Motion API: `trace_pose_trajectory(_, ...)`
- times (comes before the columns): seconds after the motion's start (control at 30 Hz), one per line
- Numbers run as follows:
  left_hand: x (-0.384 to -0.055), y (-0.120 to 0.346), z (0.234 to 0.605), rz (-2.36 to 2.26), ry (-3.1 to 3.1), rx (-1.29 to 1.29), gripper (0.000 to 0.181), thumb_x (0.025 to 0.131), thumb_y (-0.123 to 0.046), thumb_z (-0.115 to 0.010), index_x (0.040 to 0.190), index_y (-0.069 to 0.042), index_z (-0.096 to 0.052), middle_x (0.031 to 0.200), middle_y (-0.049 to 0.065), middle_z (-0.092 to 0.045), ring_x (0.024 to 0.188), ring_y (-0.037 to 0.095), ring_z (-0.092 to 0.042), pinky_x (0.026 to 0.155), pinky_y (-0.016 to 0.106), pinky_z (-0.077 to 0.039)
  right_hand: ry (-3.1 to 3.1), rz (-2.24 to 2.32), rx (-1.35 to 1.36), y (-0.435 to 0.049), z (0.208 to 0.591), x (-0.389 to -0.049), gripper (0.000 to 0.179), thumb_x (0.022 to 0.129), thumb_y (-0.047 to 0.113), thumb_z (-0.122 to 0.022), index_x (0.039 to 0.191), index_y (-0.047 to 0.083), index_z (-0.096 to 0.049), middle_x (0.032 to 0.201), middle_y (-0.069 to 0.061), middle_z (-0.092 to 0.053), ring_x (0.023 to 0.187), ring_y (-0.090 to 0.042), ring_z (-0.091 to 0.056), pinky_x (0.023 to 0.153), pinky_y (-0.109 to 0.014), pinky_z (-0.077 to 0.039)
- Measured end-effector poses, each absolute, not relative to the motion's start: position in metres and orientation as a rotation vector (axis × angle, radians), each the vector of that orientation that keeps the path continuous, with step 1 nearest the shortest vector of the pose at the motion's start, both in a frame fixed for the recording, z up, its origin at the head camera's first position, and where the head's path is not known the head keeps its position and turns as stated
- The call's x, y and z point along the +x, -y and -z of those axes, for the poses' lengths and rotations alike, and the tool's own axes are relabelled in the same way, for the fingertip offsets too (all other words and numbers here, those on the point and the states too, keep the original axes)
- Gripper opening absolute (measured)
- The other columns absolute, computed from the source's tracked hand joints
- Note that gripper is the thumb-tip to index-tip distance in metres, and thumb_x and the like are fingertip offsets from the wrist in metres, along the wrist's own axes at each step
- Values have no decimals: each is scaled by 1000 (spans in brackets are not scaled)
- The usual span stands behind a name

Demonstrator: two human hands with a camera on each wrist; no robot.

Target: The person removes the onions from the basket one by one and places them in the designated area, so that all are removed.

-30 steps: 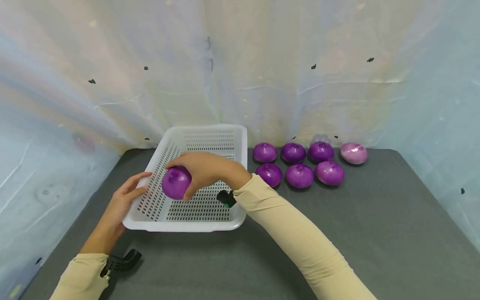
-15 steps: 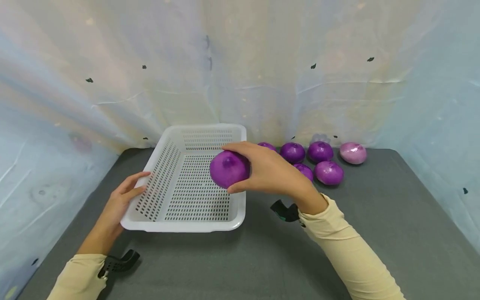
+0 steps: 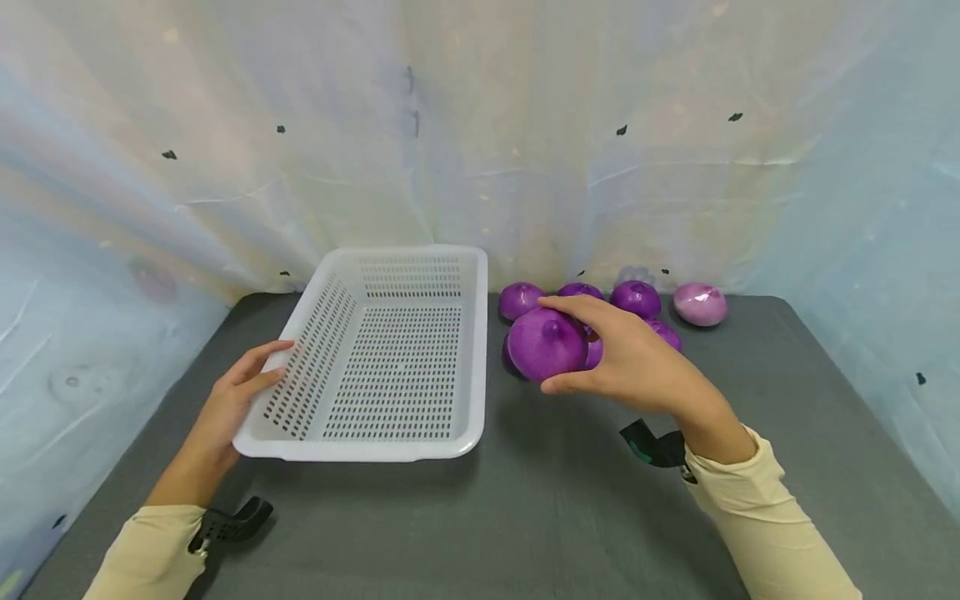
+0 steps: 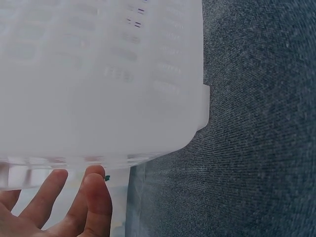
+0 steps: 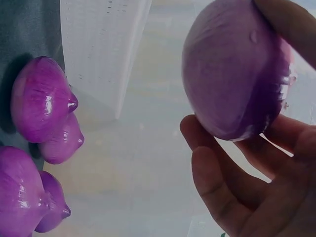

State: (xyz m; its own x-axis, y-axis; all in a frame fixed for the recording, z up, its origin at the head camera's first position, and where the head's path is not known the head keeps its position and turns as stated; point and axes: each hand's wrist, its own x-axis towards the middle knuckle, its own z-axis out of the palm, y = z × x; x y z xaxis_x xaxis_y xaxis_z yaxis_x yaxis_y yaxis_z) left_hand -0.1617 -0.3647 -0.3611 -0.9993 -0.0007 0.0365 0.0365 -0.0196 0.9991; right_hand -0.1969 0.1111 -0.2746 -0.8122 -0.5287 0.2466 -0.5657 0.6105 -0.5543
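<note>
My left hand (image 3: 232, 408) grips the left rim of a white plastic basket (image 3: 360, 451), thumb and index finger showing at its edge. In the left wrist view its fingers (image 4: 98, 195) lie against the basket's rim. A purple onion (image 3: 546, 343) with a glossy skin is in my right hand (image 3: 637, 354), held between thumb and fingers. This hand is right of the basket, in front of the other onions, and hides some of them. In the right wrist view the held onion (image 5: 232, 74) is apart from the onions on the table.
Behind the right hand, several purple onions (image 3: 635, 297) stand in two rows on the dark grey table (image 3: 525, 517). A paler pink onion (image 3: 700, 304) is at the far right of the back row. A pale patterned curtain (image 3: 480, 125) hangs along the table's back.
My right hand has carried the onion from over the basket to the right, to just in front of the other onions. The left hand has stayed at the basket's rim.
</note>
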Motion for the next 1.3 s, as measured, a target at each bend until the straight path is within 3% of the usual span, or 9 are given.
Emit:
trace_pose_trajectory(0.37,-156,369,369,2261,2140,-5,39,104,-19,-52,143,-24,-48,121,-15,-64,92,11,-73,65,37,-62,2813,-946,911,-130,269,-206,87,75,47,-86,149,29,-44,152,-1,-45,133,-24,-50,99,-48,-52)
trace_pose_trajectory(0.63,-156,368,370,2253,2164,-31,41,105,-18,-51,145,-23,-46,123,-15,-63,94,11,-72,67,37,-62,2852,-946,748,-162,264,-208,87,76,49,-84,150,31,-42,151,-2,-46,127,-25,-53,98,-52,-51)
trace_pose_trajectory(0.8,-157,367,368,2257,2155,-32,41,104,-17,-52,144,-23,-47,123,-15,-63,94,10,-72,67,36,-62,2880,-924,646,-188,259,-214,89,76,44,-85,152,31,-39,141,-7,-53,115,-31,-57,86,-45,-51)
trace_pose_trajectory(1.0,-157,368,365,2243,2165,-42,40,104,-17,-52,144,-23,-47,122,-15,-64,93,11,-73,66,36,-62,2905,-871,516,-221,262,-222,95,75,45,-86,154,29,-37,139,-15,-54,118,-36,-56,83,-40,-51)
trace_pose_trajectory(1.1,-159,367,364,2218,2188,-33,41,104,-19,-52,145,-23,-46,122,-16,-64,93,10,-73,66,35,-62,2906,-875,477,-237,267,-226,95,76,42,-86,155,27,-35,143,-18,-50,123,-39,-53,86,-44,-50)
trace_pose_trajectory(1.3,-161,367,361,2211,2199,-35,41,104,-19,-53,144,-23,-47,121,-17,-65,92,11,-73,65,35,-62,2942,-877,435,-261,276,-238,98,80,39,-84,158,20,-28,154,-26,-36,132,-49,-41,93,-65,-46)
